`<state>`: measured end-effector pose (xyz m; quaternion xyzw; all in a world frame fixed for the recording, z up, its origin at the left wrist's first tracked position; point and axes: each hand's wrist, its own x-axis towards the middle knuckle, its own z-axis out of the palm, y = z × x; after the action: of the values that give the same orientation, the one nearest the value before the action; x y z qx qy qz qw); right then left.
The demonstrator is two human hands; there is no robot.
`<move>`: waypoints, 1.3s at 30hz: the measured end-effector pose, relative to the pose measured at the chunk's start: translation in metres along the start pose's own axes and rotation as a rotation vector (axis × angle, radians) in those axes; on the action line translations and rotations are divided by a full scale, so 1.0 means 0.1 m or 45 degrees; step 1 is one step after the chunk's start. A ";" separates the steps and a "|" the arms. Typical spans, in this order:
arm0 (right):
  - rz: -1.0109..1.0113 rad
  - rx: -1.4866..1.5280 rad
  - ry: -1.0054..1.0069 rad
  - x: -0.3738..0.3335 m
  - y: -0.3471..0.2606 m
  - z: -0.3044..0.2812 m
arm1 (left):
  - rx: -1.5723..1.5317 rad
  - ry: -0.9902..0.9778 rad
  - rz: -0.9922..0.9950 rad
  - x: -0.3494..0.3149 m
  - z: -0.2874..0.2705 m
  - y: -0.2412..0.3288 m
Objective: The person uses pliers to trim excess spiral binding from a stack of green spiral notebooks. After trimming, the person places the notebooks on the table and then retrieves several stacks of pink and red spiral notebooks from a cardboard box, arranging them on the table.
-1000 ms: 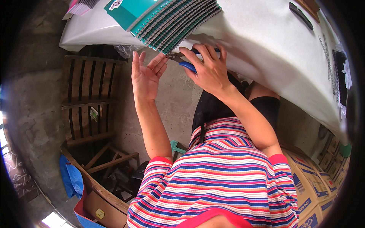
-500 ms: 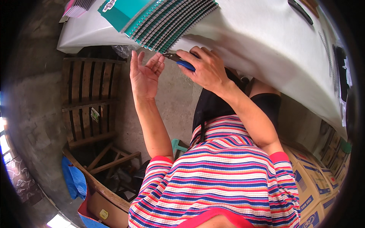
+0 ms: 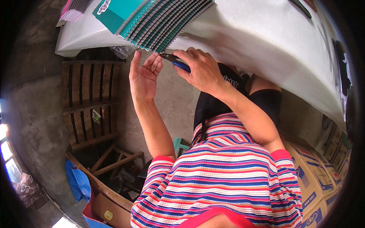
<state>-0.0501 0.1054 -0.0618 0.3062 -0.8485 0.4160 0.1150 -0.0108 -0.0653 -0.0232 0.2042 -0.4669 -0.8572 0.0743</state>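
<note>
A fanned stack of teal spiral-bound notebooks [image 3: 125, 15] lies on the table, its dark coil bindings [image 3: 167, 23] toward me at the table's near edge. My right hand [image 3: 203, 70] is closed round a pair of cutting pliers [image 3: 181, 66] with blue grips. Their dark jaws point left and reach the lower end of the nearest coils. Just left of the jaws, my left hand [image 3: 144, 79] is held palm up below the coil ends. Its fingers are stretched and apart, and I see nothing lying in it. Whether the jaws grip a wire is too small to tell.
A white cover drapes over the table [image 3: 243, 34]. Pink-edged notebooks [image 3: 74, 10] lie at the far left, a black-handled tool [image 3: 301, 8] at the far right. Below left stands a slatted wooden rack [image 3: 91, 98]; cardboard boxes [image 3: 310, 171] are stacked at lower right.
The pliers in my right hand have moved slightly left, with their jaws closer to my left fingertips. The whole view has shifted a little. My left hand stays palm up in about the same place.
</note>
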 end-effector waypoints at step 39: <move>0.116 -0.285 0.010 0.10 -0.23 -0.31 | 0.025 -0.036 0.033 0.03 -0.03 -0.01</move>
<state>-0.0455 0.1140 -0.0234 0.2510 -0.9021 0.3248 0.1329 -0.0125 -0.0684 -0.0262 0.1869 -0.4790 -0.8542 0.0768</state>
